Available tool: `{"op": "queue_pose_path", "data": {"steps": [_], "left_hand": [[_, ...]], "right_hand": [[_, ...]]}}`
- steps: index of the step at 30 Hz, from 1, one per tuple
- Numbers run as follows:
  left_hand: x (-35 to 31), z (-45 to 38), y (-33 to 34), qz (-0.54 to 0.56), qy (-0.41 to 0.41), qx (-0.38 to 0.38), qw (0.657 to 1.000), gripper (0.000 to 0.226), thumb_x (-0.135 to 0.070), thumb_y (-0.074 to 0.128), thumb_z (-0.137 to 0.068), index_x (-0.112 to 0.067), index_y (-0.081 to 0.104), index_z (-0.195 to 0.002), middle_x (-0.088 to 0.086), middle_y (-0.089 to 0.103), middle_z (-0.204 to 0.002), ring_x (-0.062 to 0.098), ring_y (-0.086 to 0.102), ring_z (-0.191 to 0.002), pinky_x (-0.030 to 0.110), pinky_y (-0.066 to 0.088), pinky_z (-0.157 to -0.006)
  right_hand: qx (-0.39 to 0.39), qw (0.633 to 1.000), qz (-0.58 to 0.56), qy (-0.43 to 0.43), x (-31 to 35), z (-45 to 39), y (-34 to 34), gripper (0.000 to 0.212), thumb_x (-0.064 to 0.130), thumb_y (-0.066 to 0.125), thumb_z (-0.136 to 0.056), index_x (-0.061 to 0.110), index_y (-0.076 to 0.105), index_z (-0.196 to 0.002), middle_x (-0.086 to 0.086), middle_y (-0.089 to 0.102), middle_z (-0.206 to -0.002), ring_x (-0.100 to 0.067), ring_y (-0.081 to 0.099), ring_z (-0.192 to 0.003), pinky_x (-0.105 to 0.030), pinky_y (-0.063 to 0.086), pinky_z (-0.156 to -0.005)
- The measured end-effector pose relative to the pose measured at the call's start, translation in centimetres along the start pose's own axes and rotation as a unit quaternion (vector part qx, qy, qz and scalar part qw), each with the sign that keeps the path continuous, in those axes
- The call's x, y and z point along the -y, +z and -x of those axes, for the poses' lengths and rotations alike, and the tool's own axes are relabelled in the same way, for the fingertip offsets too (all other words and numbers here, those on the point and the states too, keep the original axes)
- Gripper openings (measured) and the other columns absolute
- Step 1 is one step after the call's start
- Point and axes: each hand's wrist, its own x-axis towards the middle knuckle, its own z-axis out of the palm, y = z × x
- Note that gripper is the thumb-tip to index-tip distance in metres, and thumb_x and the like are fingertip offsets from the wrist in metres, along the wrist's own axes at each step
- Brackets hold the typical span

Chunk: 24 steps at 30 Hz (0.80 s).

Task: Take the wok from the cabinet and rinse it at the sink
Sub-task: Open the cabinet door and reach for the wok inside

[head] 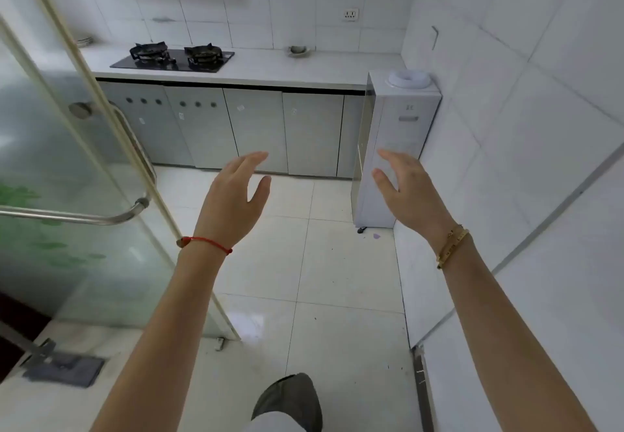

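Observation:
Both of my arms reach forward over the tiled floor. My left hand (pixel 236 191), with a red string on its wrist, is open and holds nothing. My right hand (pixel 405 191), with a gold bracelet on its wrist, is open and holds nothing too. Ahead, a row of grey cabinet doors (pixel 256 129) stands shut under a white counter (pixel 270 68). Neither a wok nor a sink is in view.
A black two-burner gas stove (pixel 174 57) sits on the counter, with a small bowl (pixel 297 50) further right. A white water dispenser (pixel 391 148) stands at the counter's right end by the tiled wall. A glass door with a metal handle (pixel 77 217) fills the left.

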Motion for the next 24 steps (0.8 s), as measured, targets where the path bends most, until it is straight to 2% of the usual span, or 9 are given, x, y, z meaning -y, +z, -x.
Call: {"op": "queue_pose_path", "data": {"steps": [9, 18, 24], "left_hand": [[3.9, -4.9, 5.1, -0.006, -0.021, 0.006, 1.000, 0.038, -0.019, 0.052, -0.098, -0.012, 0.054, -0.136, 0.003, 0.059, -0.134, 0.019, 0.053, -0.127, 0.022, 0.036, -0.105], [9.5, -15.1, 9.8, -0.014, -0.047, 0.030, 0.998, 0.039, -0.018, 0.053, -0.098, -0.010, 0.054, -0.136, 0.005, 0.061, -0.133, 0.021, 0.053, -0.127, 0.026, 0.038, -0.106], [13.3, -21.6, 12.3, -0.014, -0.063, 0.036, 0.997, 0.039, -0.017, 0.054, -0.098, -0.010, 0.054, -0.137, 0.005, 0.060, -0.134, 0.021, 0.053, -0.127, 0.029, 0.039, -0.107]], "right_hand": [[0.034, 0.999, -0.006, 0.031, -3.5, -5.6, 4.4, 0.048, 0.033, 0.042, -0.102, 0.012, 0.042, -0.145, -0.008, 0.049, -0.145, -0.021, 0.036, -0.139, -0.041, 0.029, -0.117], [0.059, 0.997, -0.016, 0.040, -6.5, -17.5, 8.7, 0.047, 0.033, 0.041, -0.103, 0.013, 0.043, -0.145, -0.006, 0.049, -0.145, -0.020, 0.038, -0.138, -0.041, 0.031, -0.116], [0.067, 0.997, -0.021, 0.038, -8.2, -25.6, 11.4, 0.048, 0.035, 0.041, -0.103, 0.014, 0.041, -0.146, -0.004, 0.048, -0.146, -0.018, 0.037, -0.138, -0.033, 0.029, -0.114]]}}
